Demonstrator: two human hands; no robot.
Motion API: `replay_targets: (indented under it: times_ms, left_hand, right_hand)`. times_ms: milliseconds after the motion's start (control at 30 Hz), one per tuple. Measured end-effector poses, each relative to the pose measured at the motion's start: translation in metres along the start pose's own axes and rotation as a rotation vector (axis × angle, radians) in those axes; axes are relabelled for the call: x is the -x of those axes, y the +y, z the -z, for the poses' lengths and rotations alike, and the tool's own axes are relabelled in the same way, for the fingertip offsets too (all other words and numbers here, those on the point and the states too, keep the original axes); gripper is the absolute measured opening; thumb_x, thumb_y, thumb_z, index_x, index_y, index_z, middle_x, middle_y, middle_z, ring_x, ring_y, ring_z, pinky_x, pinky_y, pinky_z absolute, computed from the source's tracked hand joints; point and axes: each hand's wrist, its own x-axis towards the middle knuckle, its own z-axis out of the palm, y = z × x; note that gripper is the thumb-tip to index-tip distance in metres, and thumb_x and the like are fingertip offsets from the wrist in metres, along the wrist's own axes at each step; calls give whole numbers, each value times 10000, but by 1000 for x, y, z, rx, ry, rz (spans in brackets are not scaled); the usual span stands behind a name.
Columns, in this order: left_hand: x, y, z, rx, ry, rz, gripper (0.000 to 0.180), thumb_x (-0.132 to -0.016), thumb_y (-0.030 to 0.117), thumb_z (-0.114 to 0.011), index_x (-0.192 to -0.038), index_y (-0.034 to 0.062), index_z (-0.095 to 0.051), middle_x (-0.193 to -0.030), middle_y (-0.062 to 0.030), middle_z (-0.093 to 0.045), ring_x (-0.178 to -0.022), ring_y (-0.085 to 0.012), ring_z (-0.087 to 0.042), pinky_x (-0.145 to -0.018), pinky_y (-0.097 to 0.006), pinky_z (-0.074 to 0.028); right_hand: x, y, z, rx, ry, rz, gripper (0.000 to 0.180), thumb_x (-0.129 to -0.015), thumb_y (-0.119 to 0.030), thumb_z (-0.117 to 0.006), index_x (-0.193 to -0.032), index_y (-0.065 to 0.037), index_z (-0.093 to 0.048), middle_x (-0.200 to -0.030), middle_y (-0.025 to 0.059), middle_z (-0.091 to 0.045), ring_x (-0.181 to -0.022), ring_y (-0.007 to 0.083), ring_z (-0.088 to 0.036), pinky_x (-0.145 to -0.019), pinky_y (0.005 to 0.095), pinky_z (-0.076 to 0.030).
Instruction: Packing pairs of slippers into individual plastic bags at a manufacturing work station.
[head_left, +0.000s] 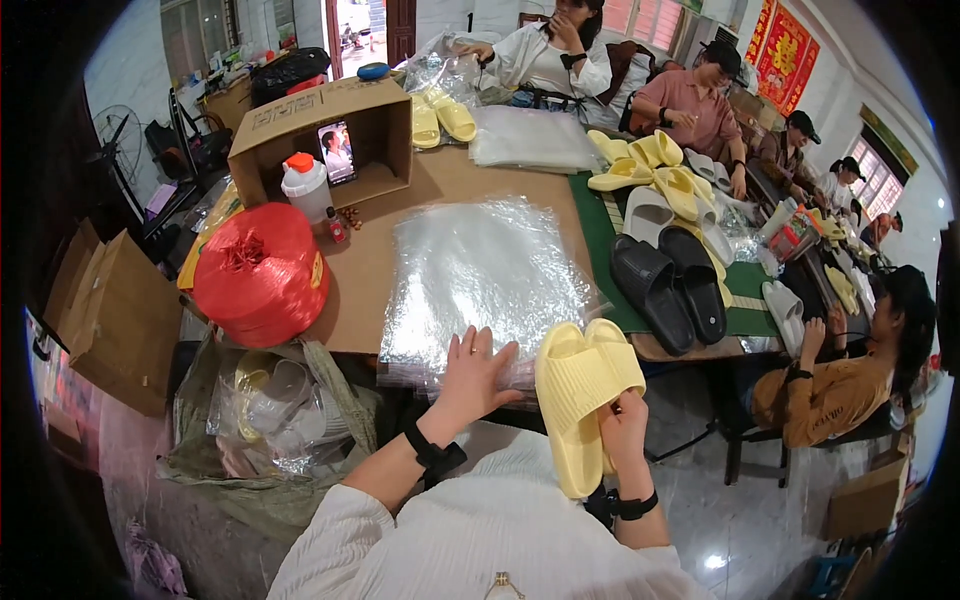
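My left hand (472,376) rests with fingers spread on the near edge of a stack of clear plastic bags (480,270) lying on the table. A pair of pale yellow slides (575,400), one against the other, is held in my right hand (624,430) just off the table's front edge. The fingers of that hand curl round the side of the slides and are partly hidden by them. Black slides (665,285) stand on the table beyond the held pair, to the right.
A red twine roll (260,275), a white bottle (306,188) and a cardboard box (260,140) with a phone (337,153) stand at left. Below them a sack (200,440) holds bagged slides. More slides (655,150) lie on a green mat (603,230). Several people sit along the line.
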Motion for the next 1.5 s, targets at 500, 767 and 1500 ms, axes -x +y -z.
replay_targets:
  times_ms: [500, 767, 1500]
  left_hand:
    - [-14, -40, -11, 384, -1, 110, 279, -930, 281, -575, -1073, 98, -728, -1087, -147, -686, -1099, -360, -601, -983, -410, -453]
    - [-28, -34, 10, 816, -186, 660, 339, -957, 324, -560, -1092, 68, -736, -727, -99, -661, -683, -158, -601, -685, -338, -491]
    - [-23, -9, 40, 475, -29, -95, 300, -919, 112, -578, -1196, 149, -689, -1390, -118, -552, -1328, -341, -454, -1087, -420, -389]
  right_hand:
    - [4, 26, 27, -27, 221, -16, 122, -826, -22, -691, -915, 40, -636, -798, 132, -580, -668, 251, -553, -613, 351, -427]
    - [7, 6, 25, -95, 212, 30, 182, -821, -26, -690, -996, 19, -670, -927, 163, -639, -774, 288, -633, -691, 341, -479]
    - [-43, -29, -35, 246, -198, 198, 187, -815, -129, -675, -796, 43, -605, -849, 226, -606, -798, 409, -611, -690, 475, -493]
